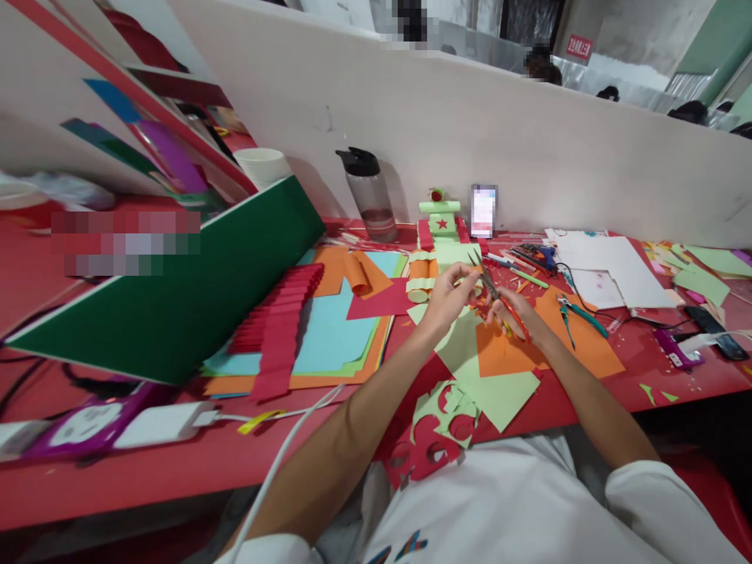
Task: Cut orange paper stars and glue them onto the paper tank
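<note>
My right hand (512,310) grips a pair of scissors (489,283) with orange-red handles, its blades apart and pointing up and away from me. Just left of the blades, my left hand (453,294) is closed in a pinch; whatever its fingertips hold is too small to make out. Beyond the hands stands a paper model (442,227) in light green, with a red star and orange rolls at its base. Under my wrists lie an orange paper sheet (499,351) and light green paper (508,398).
Cut-out green scraps (435,407) lie at the table's front edge. To the left are stacked coloured sheets (329,337), pleated red paper (273,313) and a dark green board (176,313). A bottle (373,204), a phone (483,211) and pliers (587,317) are also around.
</note>
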Available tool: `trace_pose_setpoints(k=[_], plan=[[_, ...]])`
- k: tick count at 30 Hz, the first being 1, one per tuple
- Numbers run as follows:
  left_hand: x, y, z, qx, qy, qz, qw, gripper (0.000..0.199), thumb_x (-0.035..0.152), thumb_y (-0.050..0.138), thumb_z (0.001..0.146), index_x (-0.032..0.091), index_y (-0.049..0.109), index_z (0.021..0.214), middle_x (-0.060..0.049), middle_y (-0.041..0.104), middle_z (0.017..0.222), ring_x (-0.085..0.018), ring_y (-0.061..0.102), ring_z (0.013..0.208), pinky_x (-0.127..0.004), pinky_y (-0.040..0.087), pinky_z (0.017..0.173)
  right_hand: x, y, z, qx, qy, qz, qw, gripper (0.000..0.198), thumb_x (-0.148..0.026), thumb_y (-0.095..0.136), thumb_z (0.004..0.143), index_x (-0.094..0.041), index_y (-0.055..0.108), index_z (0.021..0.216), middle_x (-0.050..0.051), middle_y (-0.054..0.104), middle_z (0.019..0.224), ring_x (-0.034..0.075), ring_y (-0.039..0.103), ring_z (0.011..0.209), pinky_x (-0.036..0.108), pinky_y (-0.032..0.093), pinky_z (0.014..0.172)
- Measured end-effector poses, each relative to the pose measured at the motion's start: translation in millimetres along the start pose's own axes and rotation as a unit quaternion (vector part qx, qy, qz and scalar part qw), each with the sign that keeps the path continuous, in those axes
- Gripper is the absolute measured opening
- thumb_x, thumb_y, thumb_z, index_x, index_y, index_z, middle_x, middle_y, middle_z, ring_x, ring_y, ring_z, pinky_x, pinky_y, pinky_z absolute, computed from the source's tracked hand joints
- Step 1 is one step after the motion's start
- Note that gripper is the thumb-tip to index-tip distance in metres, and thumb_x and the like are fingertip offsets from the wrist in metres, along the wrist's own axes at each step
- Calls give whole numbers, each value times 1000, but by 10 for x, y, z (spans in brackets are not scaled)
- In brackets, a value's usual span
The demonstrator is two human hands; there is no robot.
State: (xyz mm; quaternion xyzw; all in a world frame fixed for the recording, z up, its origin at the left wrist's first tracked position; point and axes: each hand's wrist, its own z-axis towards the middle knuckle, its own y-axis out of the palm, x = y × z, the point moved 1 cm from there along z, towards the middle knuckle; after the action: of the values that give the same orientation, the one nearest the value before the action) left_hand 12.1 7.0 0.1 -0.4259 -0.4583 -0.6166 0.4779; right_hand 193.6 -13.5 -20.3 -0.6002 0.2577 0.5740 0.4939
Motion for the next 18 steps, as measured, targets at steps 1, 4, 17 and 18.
trace_pose_setpoints(k=[1, 4, 17, 18], plan=[[-1, 0, -1, -1, -1, 0, 1000, 36, 50, 76, 82, 22, 52, 79, 7, 50, 68, -7, 44, 49, -24, 37, 51, -11, 4, -2, 2, -1, 0, 1000, 59, -80, 57, 93, -23, 62, 105, 1, 65, 75, 15, 55, 56, 26, 50, 49], [-5, 0, -5, -2, -1, 4, 1000, 36, 49, 75, 83, 22, 52, 77, 7, 49, 64, -8, 45, 50, -25, 38, 52, -41, 14, -9, 5, -2, 3, 1000, 60, -81, 58, 93, -23, 62, 106, 1, 65, 76, 14, 54, 56, 26, 51, 50], [-18, 11, 3, 2, -1, -5, 1000, 38, 52, 76, 81, 22, 53, 77, 6, 52, 65, -7, 45, 49, -24, 38, 51, -49, 5, -14, 19, 8, -6, 1000, 58, -79, 61, 92, -22, 63, 104, 2, 67, 77, 15, 56, 58, 25, 49, 49], [-21, 13, 3, 3, -3, -8, 1000, 38, 52, 76, 80, 22, 53, 77, 6, 52, 65, -7, 45, 49, -24, 38, 51, -49, 2, -16, 22, 9, -9, 1000, 56, -78, 62, 92, -23, 63, 103, 2, 67, 77, 15, 57, 59, 24, 49, 50]])
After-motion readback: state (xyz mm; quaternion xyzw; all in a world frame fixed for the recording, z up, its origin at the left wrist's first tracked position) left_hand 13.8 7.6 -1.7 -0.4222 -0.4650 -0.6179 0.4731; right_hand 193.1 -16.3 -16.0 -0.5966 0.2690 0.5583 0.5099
